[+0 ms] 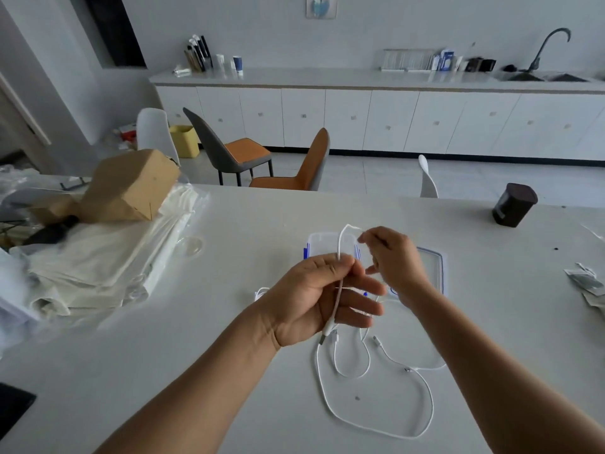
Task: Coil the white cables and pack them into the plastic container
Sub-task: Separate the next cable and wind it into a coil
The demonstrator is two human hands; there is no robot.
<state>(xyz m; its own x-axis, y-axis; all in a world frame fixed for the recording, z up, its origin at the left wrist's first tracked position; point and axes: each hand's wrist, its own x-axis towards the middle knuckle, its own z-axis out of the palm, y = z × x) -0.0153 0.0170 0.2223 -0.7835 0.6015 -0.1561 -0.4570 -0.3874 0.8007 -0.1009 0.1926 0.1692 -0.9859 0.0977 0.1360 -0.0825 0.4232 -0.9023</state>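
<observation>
My left hand point(322, 296) pinches a white cable point(340, 244) between thumb and forefinger, palm up; the plug end hangs down past the palm. The cable arches up from that pinch to my right hand point(394, 257), which pinches its other stretch above the clear plastic container point(322, 240) with blue clips. The container's lid point(432, 267) lies flat to its right, partly behind my right wrist. More white cables point(422, 401) lie in loose loops on the table below my hands. Another bit of white cable point(260, 293) shows left of my left hand.
A heap of white cloth and plastic bags point(108, 257) with a brown paper bag point(131, 188) fills the table's left. A dark cup point(514, 204) stands at the far right. Small packets point(586, 283) lie at the right edge. Chairs stand beyond the table.
</observation>
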